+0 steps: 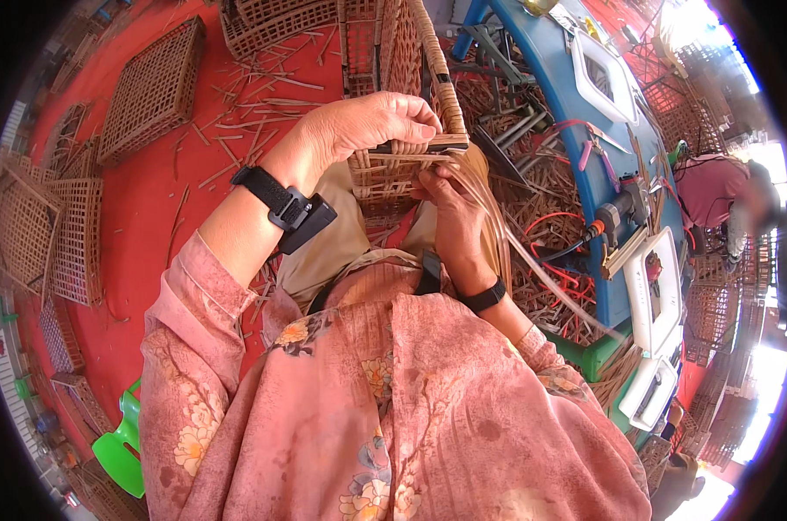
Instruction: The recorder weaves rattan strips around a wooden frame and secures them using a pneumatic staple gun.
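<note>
A woven rattan basket (378, 193) stands between my knees, its rim partly wrapped with thin strips. My left hand (372, 122) lies over the near side of the rim, fingers bent and thumb pressed against the wrapped edge. Just below the rim's right corner, my right hand (456, 213) pinches a long, flat rattan strip (532, 262). The strip's loose length trails down to the right past my wrist. Where the strip meets the rim, my fingers partly hide it.
On the right, a blue table (554, 65) bears white plastic frames (604, 76), pink-handled pliers (587, 154) and a power drill (615, 217). Cut strips litter the red floor (237, 95). Finished-looking baskets (155, 87) lie at left, near a green stool (120, 447). A person (715, 187) sits at far right.
</note>
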Demonstrator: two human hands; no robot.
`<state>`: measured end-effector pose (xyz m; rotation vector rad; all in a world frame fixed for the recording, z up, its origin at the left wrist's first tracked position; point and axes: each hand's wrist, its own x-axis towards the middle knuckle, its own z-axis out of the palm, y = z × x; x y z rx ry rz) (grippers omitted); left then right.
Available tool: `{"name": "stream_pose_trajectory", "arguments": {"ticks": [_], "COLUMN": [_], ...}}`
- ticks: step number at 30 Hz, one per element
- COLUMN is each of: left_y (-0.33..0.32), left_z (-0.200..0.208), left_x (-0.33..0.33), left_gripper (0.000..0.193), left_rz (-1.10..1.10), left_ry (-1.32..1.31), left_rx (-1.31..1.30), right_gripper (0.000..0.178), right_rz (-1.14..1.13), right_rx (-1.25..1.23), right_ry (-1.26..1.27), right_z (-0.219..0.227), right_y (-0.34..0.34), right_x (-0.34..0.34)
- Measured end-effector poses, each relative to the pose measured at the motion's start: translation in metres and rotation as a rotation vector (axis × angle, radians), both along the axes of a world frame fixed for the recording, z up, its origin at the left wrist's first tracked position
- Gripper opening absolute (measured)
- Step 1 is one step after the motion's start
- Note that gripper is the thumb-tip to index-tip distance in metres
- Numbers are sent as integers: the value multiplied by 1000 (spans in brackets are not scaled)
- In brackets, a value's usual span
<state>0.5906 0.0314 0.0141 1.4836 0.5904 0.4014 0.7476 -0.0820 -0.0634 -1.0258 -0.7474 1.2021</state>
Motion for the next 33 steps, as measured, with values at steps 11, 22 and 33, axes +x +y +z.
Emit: {"name": "stream_pose_trajectory", "arguments": {"ticks": [11,22,33], "left_y": [2,3,0], "left_z": [1,0,3], "left_x": [0,1,0], "left_gripper": [37,33,31], "left_rz": [-30,-27,26], "left_ry": [-18,20,47], "left_rx": [-36,-29,-25], "right_gripper": [12,17,23], "right_rz": [15,-22,-98], "right_rx": [35,6,-92], "right_ry": [75,-23,-47], "right_z": [-8,16,42], "right_y": [3,-4,-2], "right_x": [1,-3,-3]}}
